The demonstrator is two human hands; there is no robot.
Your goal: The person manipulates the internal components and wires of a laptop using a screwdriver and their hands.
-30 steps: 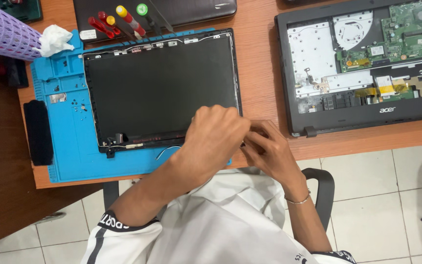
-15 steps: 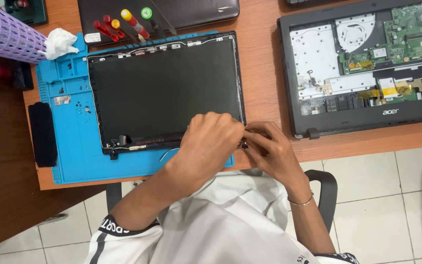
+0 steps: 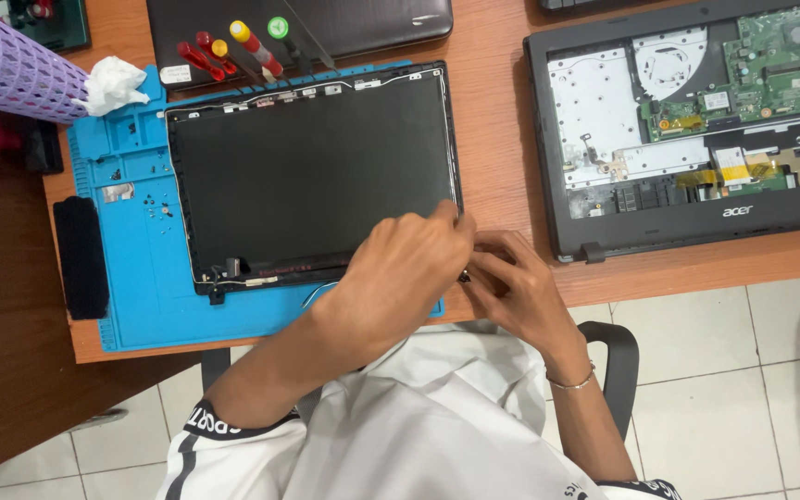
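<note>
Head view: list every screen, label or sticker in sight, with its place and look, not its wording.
Laptop screen panel: on the blue mat, dark, blank rectangle; both hands at its near right corner.
White label: small rectangle by the red screwdriver handles, at the mat's far edge.
White sticker: small square on the green board of the opened laptop base, far right.
Pale logo: on that base's near black rim.

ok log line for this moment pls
left hand | on laptop screen panel lower right corner | right hand | beside it, at same corner | panel on blue mat
</note>
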